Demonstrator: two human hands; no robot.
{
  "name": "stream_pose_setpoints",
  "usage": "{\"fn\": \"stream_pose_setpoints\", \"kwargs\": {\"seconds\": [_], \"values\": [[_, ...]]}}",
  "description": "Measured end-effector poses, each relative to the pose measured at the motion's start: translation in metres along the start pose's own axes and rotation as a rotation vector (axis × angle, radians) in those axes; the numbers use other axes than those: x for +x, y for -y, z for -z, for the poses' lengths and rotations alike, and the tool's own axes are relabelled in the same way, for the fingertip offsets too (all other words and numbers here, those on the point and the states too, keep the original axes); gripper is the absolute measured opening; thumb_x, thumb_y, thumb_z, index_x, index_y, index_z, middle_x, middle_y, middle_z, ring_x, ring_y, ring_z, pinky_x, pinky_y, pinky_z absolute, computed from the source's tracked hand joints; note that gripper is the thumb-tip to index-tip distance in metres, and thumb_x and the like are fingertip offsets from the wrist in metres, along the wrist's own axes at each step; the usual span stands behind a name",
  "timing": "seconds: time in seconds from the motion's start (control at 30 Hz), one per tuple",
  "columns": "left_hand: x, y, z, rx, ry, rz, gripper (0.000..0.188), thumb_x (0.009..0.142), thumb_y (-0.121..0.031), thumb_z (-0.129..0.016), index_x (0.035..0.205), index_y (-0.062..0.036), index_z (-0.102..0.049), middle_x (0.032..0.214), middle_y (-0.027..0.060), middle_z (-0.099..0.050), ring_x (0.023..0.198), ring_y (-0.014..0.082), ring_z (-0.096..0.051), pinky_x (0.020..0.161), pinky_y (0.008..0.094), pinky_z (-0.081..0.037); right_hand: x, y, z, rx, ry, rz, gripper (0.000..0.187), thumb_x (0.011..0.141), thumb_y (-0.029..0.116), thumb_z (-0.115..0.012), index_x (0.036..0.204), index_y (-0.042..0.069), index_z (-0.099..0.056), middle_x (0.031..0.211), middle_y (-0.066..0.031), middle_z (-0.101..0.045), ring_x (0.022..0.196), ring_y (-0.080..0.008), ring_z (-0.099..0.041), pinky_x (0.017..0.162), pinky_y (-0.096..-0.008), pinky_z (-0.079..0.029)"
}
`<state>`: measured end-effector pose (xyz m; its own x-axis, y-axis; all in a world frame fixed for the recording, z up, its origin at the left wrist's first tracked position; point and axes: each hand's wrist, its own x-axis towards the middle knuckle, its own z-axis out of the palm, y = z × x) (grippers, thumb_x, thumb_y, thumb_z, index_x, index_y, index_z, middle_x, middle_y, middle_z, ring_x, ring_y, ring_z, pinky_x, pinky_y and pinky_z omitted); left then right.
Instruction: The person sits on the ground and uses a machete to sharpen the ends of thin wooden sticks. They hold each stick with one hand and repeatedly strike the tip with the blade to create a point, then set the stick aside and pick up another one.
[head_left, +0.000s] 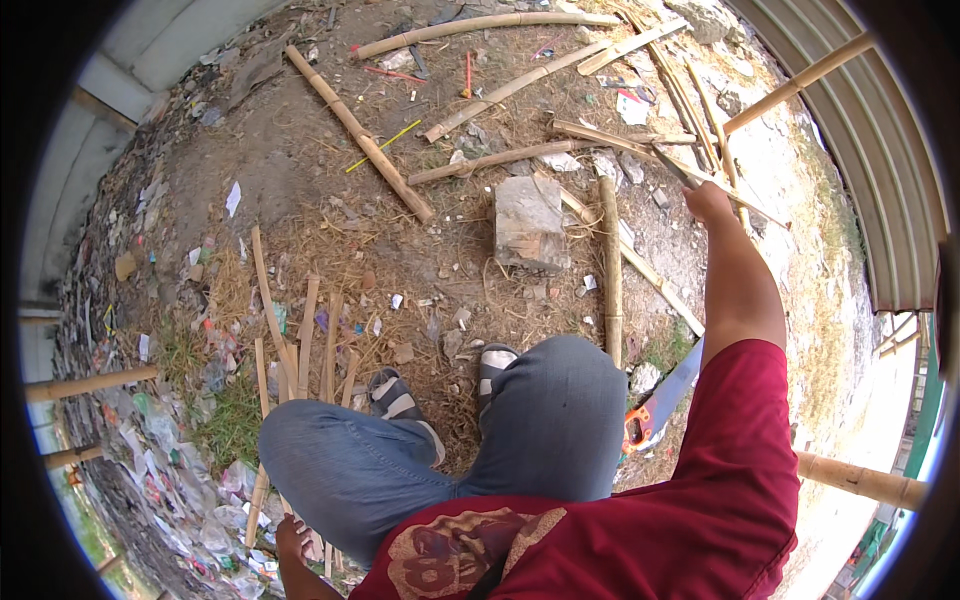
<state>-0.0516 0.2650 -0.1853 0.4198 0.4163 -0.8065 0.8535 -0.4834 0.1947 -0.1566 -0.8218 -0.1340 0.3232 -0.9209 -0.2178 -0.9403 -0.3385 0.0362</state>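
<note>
My right hand is stretched far out to the right, closed around the handle of a knife. Its blade points away and to the left, over split bamboo pieces. Low at the left, beside my thigh, my left hand has curled fingers among thin bamboo strips; what it grips, if anything, is hidden. More upright strips stand or lean in front of my left knee. By my right knee lies a handsaw with an orange handle, partly covered by my leg and sleeve.
A squared stone block sits ahead of my feet. Bamboo poles lie across the far ground, and another pole runs toward my right knee. Litter covers the left side. A corrugated metal sheet borders the right.
</note>
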Motion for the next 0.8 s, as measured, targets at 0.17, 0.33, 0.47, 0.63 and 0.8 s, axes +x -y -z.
{"fn": "stream_pose_setpoints", "kwargs": {"seconds": [0.17,0.33,0.47,0.63,0.8], "values": [[0.003,-0.048,-0.002,0.05,-0.011,-0.144,0.051,0.104,-0.05,-0.044,0.138,-0.0137,-0.047,0.126,0.0081,-0.06,0.104,0.0263,-0.062,0.078,0.044,-0.049,-0.018,-0.014,-0.004,-0.18,-0.083,0.251,0.047,0.088,0.036,-0.067,0.11,-0.006,-0.067,0.103,-0.0267,-0.071,0.093,-0.0375,-0.071,0.082,-0.0453,-0.055],[-0.002,-0.069,-0.018,0.097,-0.012,-0.197,0.039,0.103,-0.043,-0.046,0.129,-0.0144,-0.054,0.11,0.0015,-0.063,0.088,0.0185,-0.06,0.07,0.0398,-0.05,-0.064,-0.032,0.036,-0.071,0.169,0.082,0.04,0.088,0.02,-0.059,0.124,0.004,-0.063,0.105,-0.025,-0.07,0.103,-0.038,-0.068,0.089,-0.0462,-0.052],[-0.001,-0.066,-0.029,0.225,0.034,-0.101,0.038,0.101,-0.043,-0.05,0.124,-0.0132,-0.057,0.112,0.0019,-0.063,0.091,0.0176,-0.061,0.069,0.0388,-0.05,-0.083,-0.099,-0.058,0.203,-0.01,0.005,0.042,0.08,0.024,-0.064,0.115,-0.001,-0.063,0.107,-0.027,-0.069,0.104,-0.0421,-0.066,0.091,-0.0485,-0.05],[-0.031,-0.047,-0.048,0.227,0.047,-0.103,0.04,0.1,-0.044,-0.05,0.125,-0.014,-0.056,0.116,0.004,-0.062,0.091,0.021,-0.064,0.071,0.0395,-0.048,-0.116,-0.114,-0.196,0.429,-0.226,0.029,0.045,0.08,0.027,-0.065,0.117,0.001,-0.059,0.111,-0.0303,-0.065,0.104,-0.0473,-0.063,0.09,-0.0524,-0.049],[-0.034,-0.032,-0.015,0.128,0.007,-0.037,0.048,0.102,-0.046,-0.042,0.136,-0.012,-0.048,0.122,0.0073,-0.061,0.102,0.0269,-0.067,0.075,0.0434,-0.047,-0.125,-0.098,-0.245,0.448,0.017,-0.074,0.046,0.081,0.024,-0.066,0.119,0.002,-0.052,0.114,-0.0273,-0.065,0.108,-0.0462,-0.062,0.094,-0.0521,-0.047]]}}
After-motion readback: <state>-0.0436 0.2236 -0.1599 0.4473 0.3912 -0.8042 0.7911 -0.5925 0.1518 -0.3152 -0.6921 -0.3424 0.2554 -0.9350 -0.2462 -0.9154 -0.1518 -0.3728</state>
